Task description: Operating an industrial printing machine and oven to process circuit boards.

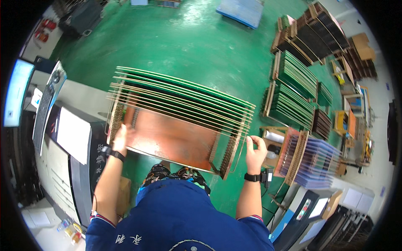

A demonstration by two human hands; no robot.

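Note:
In front of me stands a slotted rack (226,161) with toothed side rails. Several thin green boards (184,90) with pale edges sit side by side across its far half. A wide copper-coloured sheet (171,136) shows in the near half. My left hand (120,140) is at the rack's left rail, its fingers smeared by motion, so its hold cannot be read. At the right ends of the boards is my right hand (256,152), with thumb and fingers curled together; whatever lies between them is too small to make out. Both wrists wear black bands.
Left of me are a grey machine (86,142), a keyboard (48,100) and a lit screen (16,94). At right stand racks of green boards (293,94), a rack of bluish sheets (318,161) and a control panel (303,209). A blue platform (240,12) lies on the green floor ahead.

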